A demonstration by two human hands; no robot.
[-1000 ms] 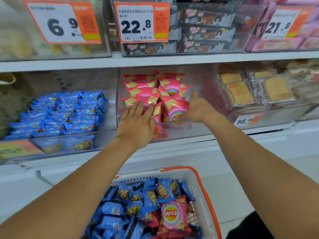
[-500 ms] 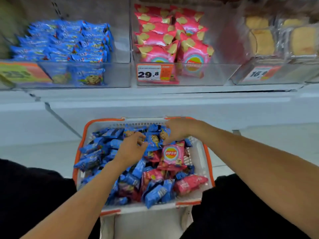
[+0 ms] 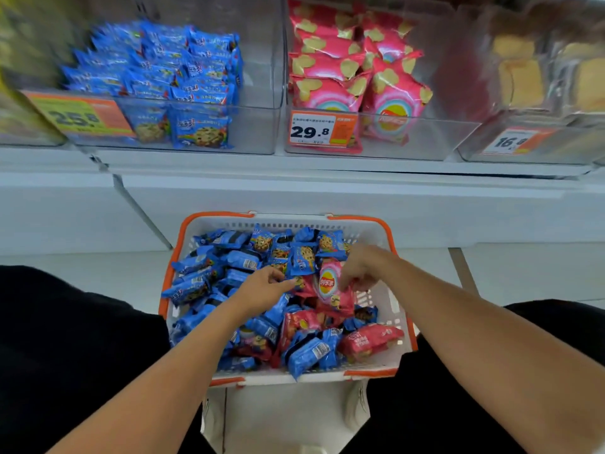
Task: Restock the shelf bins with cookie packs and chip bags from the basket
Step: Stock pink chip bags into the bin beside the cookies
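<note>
Our right hand (image 3: pixel 361 268) pinches a pink chip bag (image 3: pixel 330 286) in the basket (image 3: pixel 389 309). Our left hand (image 3: pixel 262 290), fingers loosely curled, touches the bag's left edge among blue cookie packs (image 3: pixel 229 257); its grip is unclear.

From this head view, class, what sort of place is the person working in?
Most likely a shop aisle: clear shelf bins of snack packs carry orange price tags such as 29.8, and a shopping basket full of stock sits below the shelf.

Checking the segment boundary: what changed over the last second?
Both hands left the chip bin and dropped into the basket. Right hand now pinches a pink chip bag; left hand reaches among the packs. Shelf stock unchanged.
</note>
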